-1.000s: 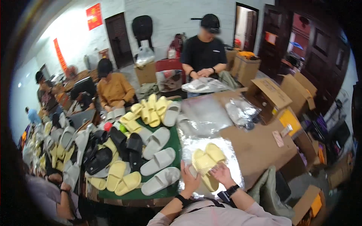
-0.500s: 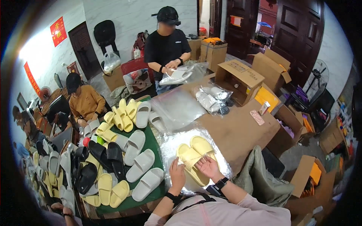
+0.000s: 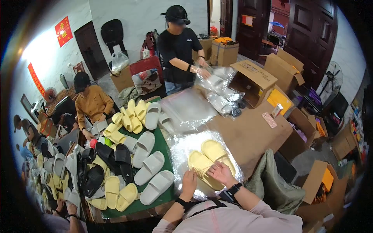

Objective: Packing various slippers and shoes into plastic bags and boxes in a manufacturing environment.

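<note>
A pair of pale yellow slippers, the left one (image 3: 197,158) and the right one (image 3: 214,149), lies side by side on a shiny clear plastic bag (image 3: 180,149) at the table's front. My left hand (image 3: 189,183) is over the near left side of the left slipper, its fingers drawn together. My right hand (image 3: 222,174) is above the near part of the pair, palm turned up and fingers curled inward. Whatever the fingers of either hand hold is too small or thin to make out. The near ends of the slippers are partly hidden by my hands.
Left, a green mat (image 3: 165,145) bears grey slippers (image 3: 149,167), black slippers (image 3: 123,163) and more yellow ones (image 3: 112,192). Beyond lie flat clear bags (image 3: 186,108) and bagged slippers (image 3: 219,101). A co-worker (image 3: 180,54) stands opposite. Right: a phone (image 3: 269,120), cartons (image 3: 254,79), a grey-green sack (image 3: 272,182).
My right hand's fingers have curled in from a more spread pose. The co-worker opposite has moved a bagged pair to the right, onto the other bagged slippers. The whole view has shifted slightly.
</note>
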Available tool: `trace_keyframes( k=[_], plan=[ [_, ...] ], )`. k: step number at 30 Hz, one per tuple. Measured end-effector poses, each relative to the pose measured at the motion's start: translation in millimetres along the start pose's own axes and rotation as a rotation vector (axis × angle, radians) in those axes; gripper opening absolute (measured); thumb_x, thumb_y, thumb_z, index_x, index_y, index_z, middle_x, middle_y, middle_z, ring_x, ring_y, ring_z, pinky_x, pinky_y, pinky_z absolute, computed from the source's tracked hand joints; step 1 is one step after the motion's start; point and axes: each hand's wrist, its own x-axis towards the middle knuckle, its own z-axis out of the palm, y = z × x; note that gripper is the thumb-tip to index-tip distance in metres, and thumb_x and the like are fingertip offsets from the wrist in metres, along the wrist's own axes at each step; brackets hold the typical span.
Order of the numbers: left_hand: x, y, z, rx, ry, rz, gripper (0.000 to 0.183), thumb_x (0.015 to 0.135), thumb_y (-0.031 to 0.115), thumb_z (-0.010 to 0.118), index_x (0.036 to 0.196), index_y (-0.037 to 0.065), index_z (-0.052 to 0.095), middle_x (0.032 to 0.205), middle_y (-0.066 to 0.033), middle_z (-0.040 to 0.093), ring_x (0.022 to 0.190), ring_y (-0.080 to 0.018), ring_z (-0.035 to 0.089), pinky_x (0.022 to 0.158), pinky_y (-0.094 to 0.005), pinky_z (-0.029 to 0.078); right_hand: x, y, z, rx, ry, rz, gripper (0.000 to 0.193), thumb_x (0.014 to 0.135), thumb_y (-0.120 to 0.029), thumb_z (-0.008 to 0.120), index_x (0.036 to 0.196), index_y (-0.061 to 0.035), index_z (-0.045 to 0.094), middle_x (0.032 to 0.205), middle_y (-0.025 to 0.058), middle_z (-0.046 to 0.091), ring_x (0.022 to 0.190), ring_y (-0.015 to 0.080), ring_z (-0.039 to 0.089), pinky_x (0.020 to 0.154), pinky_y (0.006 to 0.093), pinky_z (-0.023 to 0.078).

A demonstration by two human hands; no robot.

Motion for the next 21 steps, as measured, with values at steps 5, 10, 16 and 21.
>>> trace_keyframes(
  k=[5, 10, 16, 21],
  plan=[
    [-3, -2, -3, 0.05, 0.063, 0.092, 0.011, 0.08, 0.004, 0.055, 0.089, -0.001, 0.057, 0.083, -0.0193, 0.055, 0.079, -0.0357, 0.054, 0.072, -0.0418, 0.045, 1, 0, -12, -0.021, 0.002, -0.003, 0.02, 0.088, -0.021, 0.046, 0.075, -0.0095, 0.055, 0.073, 0.0085, 0.055, 0.08, 0.0232, 0.051, 0.094, 0.0475, 0.038],
    [-10, 2, -9, -0.001, 0.08, 0.105, 0.016, 0.076, 0.0, 0.056, 0.092, -0.001, 0.057, 0.088, -0.0177, 0.056, 0.084, -0.0352, 0.053, 0.076, -0.0411, 0.044, -6, 15, 20, -0.078, 0.133, -0.089, 0.013, 0.083, -0.016, 0.048, 0.074, -0.0094, 0.054, 0.076, 0.0096, 0.056, 0.079, 0.0242, 0.051, 0.092, 0.0436, 0.039],
    [-17, 5, -18, 0.002, 0.0, -0.001, 0.058, 0.072, -0.002, 0.053, 0.128, 0.0, 0.038, 0.094, -0.0208, 0.05, 0.089, -0.0361, 0.049, 0.079, -0.0415, 0.043, 2, 16, 18, -0.104, 0.193, -0.107, 0.014, 0.086, -0.019, 0.045, 0.079, -0.0097, 0.053, 0.083, 0.0076, 0.054, 0.087, 0.0237, 0.051, 0.094, 0.0434, 0.038],
    [-23, -9, -27, 0.268, 0.017, -0.055, 0.058, 0.077, 0.001, 0.048, 0.132, -0.002, 0.034, 0.085, -0.0171, 0.049, 0.083, -0.0332, 0.049, 0.078, -0.0404, 0.041, 17, 18, -10, -0.086, 0.026, 0.054, 0.019, 0.086, -0.016, 0.046, 0.068, -0.0107, 0.051, 0.074, 0.0074, 0.054, 0.078, 0.0233, 0.051, 0.088, 0.0434, 0.041]
  ],
)
